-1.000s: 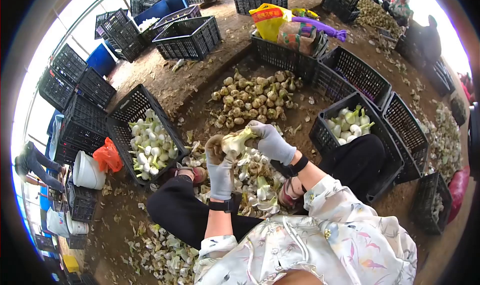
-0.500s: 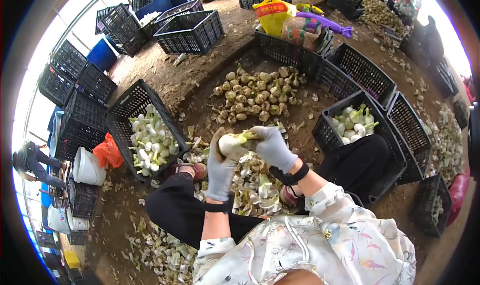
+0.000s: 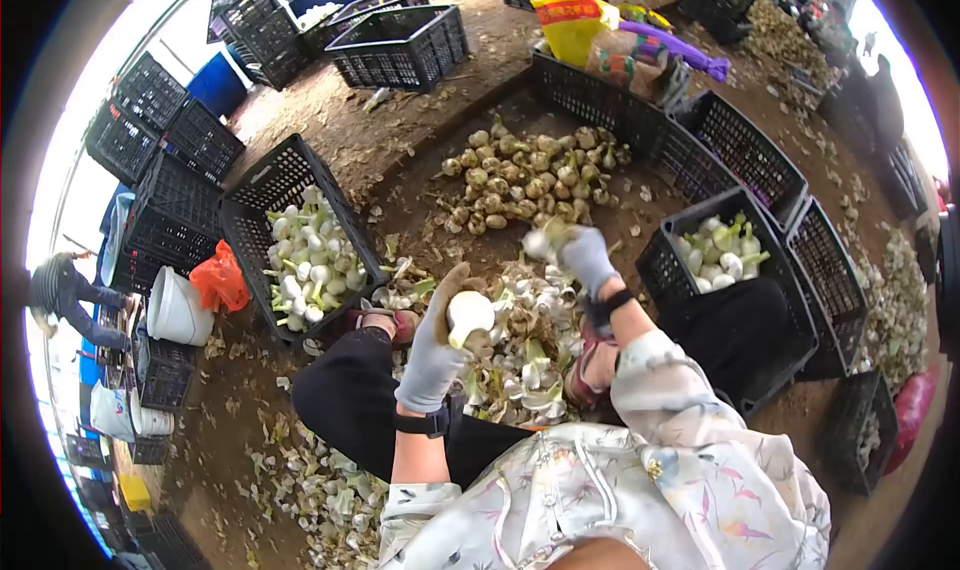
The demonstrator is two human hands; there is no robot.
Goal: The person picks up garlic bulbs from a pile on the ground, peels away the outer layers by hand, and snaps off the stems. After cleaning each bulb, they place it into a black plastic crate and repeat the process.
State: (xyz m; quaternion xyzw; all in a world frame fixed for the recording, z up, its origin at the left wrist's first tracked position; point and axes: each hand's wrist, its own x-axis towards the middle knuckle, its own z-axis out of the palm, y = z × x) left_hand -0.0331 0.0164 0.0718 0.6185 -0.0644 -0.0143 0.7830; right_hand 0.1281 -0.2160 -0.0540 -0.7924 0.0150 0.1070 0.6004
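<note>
My left hand [image 3: 432, 342], in a light grey glove, is closed around a white, smooth garlic bulb [image 3: 469, 318]. My right hand [image 3: 586, 257], gloved too, is held out between the unpeeled garlic pile [image 3: 530, 175] and the heap of loose skins [image 3: 535, 335]. At its fingers is a pale, motion-blurred piece that looks like garlic skin [image 3: 543, 241]. White bulbs with green stems fill part of the left black crate [image 3: 252, 215]. More white bulbs [image 3: 722, 252] lie in the crate by my right knee.
Black crates [image 3: 745, 150] stand in a row on the right, and a yellow bag [image 3: 573, 28] sits on the row's far end. On the left are an orange bag [image 3: 217, 277], a white bucket [image 3: 178, 307] and stacked crates [image 3: 180, 205]. Another person [image 3: 75, 295] bends at the far left.
My right hand has left the bulb and moved right and slightly forward, carrying a pale piece. My left hand keeps the bulb, now lower and tilted. The camera view has shifted slightly.
</note>
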